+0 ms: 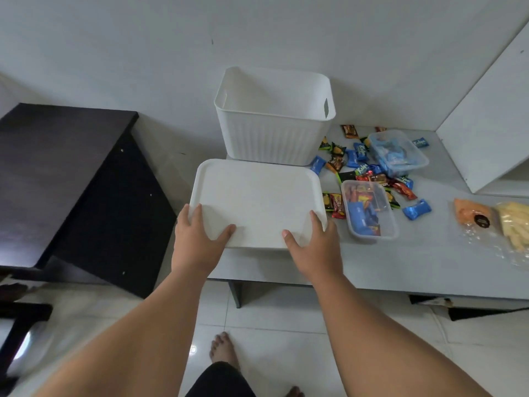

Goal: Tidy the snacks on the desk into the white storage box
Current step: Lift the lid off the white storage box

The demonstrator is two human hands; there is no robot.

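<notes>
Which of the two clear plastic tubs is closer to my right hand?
The nearer clear plastic tub, holding red and blue packets, lies beside your right hand; the other clear tub, with blue packets, sits farther back.

The white storage box (pixel 274 130) stands upright and open at the far left of the surface (pixel 400 262), against the wall, ribbed on its sides with a handle slot on its right wall; nothing shows inside it. Its flat white lid (pixel 254 196) lies just in front, overhanging the surface's left edge. Small wrapped snacks (pixel 355 164) in blue, red and dark wrappers are scattered right of the box. Among them sit two clear plastic tubs, the far tub (pixel 398 151) and the near tub (pixel 369 210), both holding sweets. Two clear bags of pale snacks (pixel 492 222) lie at the far right.
</notes>
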